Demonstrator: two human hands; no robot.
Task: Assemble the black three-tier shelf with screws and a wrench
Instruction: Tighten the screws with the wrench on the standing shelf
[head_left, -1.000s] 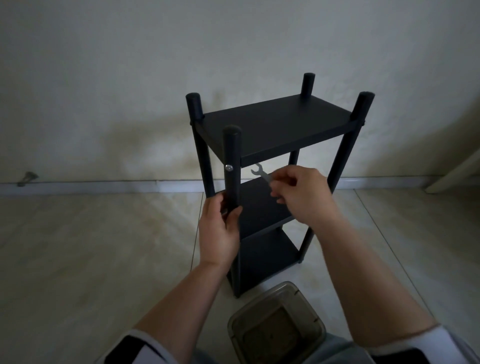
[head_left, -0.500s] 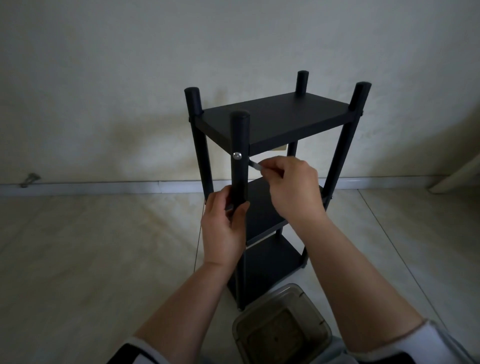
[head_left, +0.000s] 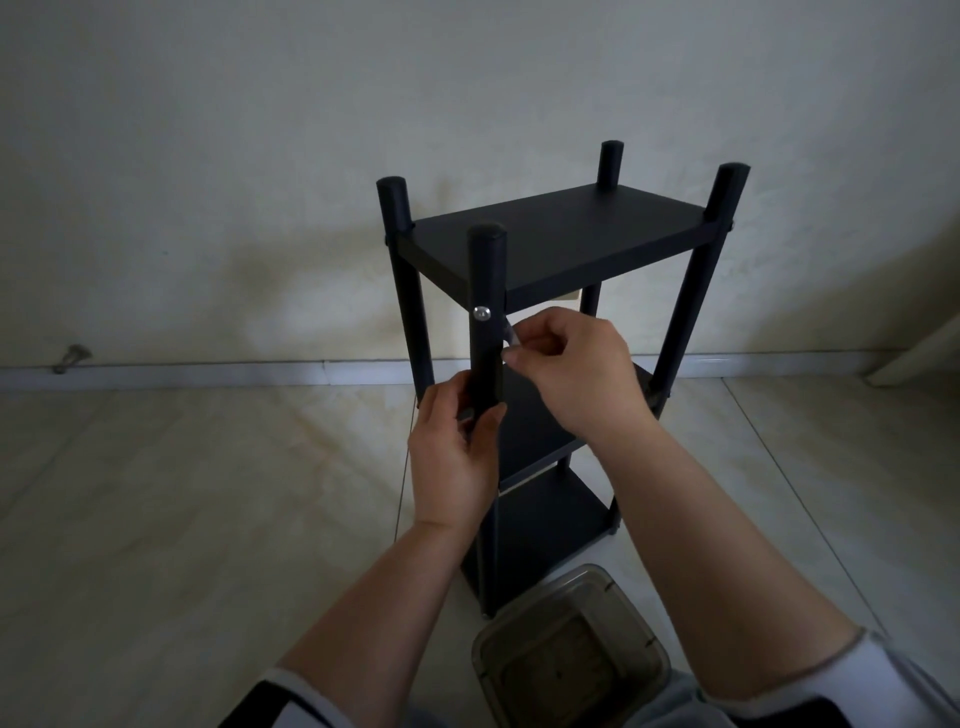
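**Wrench closing on near-post screw; shelf standing, tool mostly hidden**

At nine o'clock, a small grey object (head_left: 70, 357) lies at the foot of the wall; what it is cannot be made out.

Toward centre, the left hand (head_left: 457, 457) wraps its fingers and thumb round the near post (head_left: 486, 322) of the black shelf (head_left: 550, 244), gripping it below the top tier. The post's long axis runs upright, twelve to six o'clock. The shelf stands on the floor near the wall, all three tiers in place.

A silver screw (head_left: 482, 313) shows on the near post, level with the top tier, at twelve o'clock from the left hand.

Just right of the post, the right hand (head_left: 571, 369) pinches the wrench (head_left: 509, 332) between curled fingers. The screw lies at about ten o'clock from this hand, which is the nearer of the two to it. In my judgement the coming move turns on seating the wrench head on that screw.

Only a sliver of the wrench shows; its head is hidden beside the post, so contact with the screw cannot be confirmed.

At five o'clock, a clear lidded container (head_left: 569, 654) sits on the floor, contents unclear.
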